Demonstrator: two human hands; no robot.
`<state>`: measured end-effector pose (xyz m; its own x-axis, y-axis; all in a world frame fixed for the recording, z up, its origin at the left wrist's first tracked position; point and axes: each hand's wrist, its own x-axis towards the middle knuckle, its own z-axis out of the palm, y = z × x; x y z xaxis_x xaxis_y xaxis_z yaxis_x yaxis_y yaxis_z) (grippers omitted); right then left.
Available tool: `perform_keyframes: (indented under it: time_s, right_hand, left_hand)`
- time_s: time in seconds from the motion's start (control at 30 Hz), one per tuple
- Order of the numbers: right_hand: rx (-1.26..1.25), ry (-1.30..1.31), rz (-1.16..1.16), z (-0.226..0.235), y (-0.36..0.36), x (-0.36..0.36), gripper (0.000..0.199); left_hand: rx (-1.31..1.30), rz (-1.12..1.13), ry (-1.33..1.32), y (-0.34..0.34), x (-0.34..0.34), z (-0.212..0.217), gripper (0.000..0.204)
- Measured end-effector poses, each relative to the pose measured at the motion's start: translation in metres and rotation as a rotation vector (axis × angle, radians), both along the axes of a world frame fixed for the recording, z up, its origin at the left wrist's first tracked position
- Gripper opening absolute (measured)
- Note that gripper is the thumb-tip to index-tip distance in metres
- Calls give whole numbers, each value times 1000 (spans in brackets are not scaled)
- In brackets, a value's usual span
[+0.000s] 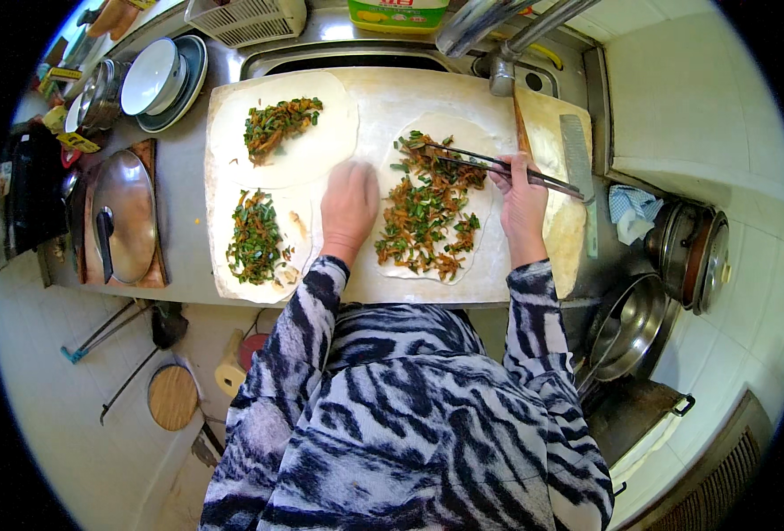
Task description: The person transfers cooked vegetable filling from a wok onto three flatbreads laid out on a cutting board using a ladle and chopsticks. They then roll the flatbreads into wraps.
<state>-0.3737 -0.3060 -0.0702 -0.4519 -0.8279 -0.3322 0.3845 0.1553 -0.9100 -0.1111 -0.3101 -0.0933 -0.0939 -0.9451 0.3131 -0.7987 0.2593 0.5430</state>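
Holding 2 chopsticks [498,165], the right hand [523,199] has its fingers closed around them near their back ends. The chopsticks are long and dark. They lie almost flat, side by side. Their long line runs from the hand on the right, up and to the left. Their tips point left and touch the filling [427,212] near the top of the dough round [480,243] on the right.

The left hand [349,205] lies on the big board [383,97], knuckles up, just beside the left edge of that dough round. Its fingers look curled down, but I cannot tell if they grip anything.

There are 3 flat dough rounds on the board. Each 1 has a pile of green and brown filling. 1 is at the top left [321,150], 1 is at the bottom left [224,230], and 1 is on the right, between the 2 hands.

A scraper [579,168] with a long flat blade lies at the right end of the board. 1 shiny pot lid [126,217] rests on a wooden board to the left. White bowls [153,75] are stacked above it. 1 empty steel pot [631,327] sits low on the right.
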Motion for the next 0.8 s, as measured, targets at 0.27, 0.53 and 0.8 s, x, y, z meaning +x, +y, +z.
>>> perform_keyframes:
  time_s: [0.27, 0.53, 0.8]
  right_hand:
    - [-37, -23, -24, 9, -10, 5, 24]
    - [-25, -5, -35, -3, -30, 2, 27]
    - [74, 24, 59, 4, -11, -22, 29]
  left_hand:
    - [-5, 2, -13, 1, 1, -2, 13]
    - [2, -4, -24, 0, 1, -3, 14]
    - [61, 12, -39, 3, 0, -2, 16]
